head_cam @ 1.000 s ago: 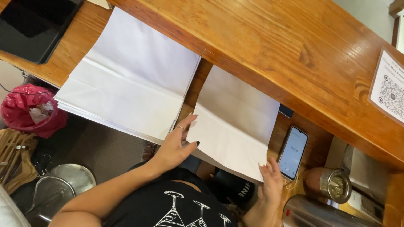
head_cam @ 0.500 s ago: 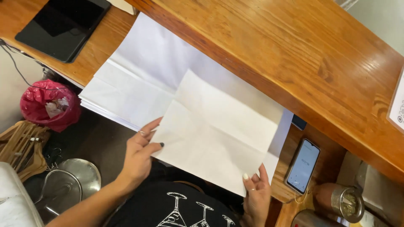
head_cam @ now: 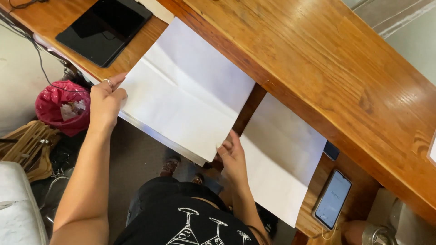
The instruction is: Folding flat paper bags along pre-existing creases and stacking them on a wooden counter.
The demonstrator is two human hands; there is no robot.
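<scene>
- The creased white sheet (head_cam: pixel 186 90) lies on top of a stack of white paper (head_cam: pixel 159 136) at the front edge of the lower wooden desk (head_cam: pixel 59 18), its near edge overhanging the desk toward the person.
- Its long axis runs on a slant, from the near-left corner by the left hand to the far-right corner under the raised counter (head_cam: pixel 327 68); fold lines cross it.
- The left hand (head_cam: pixel 105 102) sits at the sheet's left corner, fingers curled and thumb closed against them, pinching the paper's edge; a ring shows on one finger.
- The right hand (head_cam: pixel 234 156) is at the opposite, near-right corner, fingertips touching the edge from below; whether it pinches only the top sheet or also the stack I cannot tell.
- So the sheet lies between the two hands, spanned corner to corner; neither hand is clearly nearer, since both touch it.
- Just right of the right hand a second white pile (head_cam: pixel 281 154) lies on the desk, apart from the first by a narrow strip of bare wood.
- Further right, a phone (head_cam: pixel 333 199) with a lit screen rests near the desk's edge.
- At the far left a dark tablet (head_cam: pixel 104 29) lies on the desk, near the sheet's far corner.
- Below the desk, on the floor, stands a bin with a red bag (head_cam: pixel 61 106), just beside the left hand in this view.
</scene>
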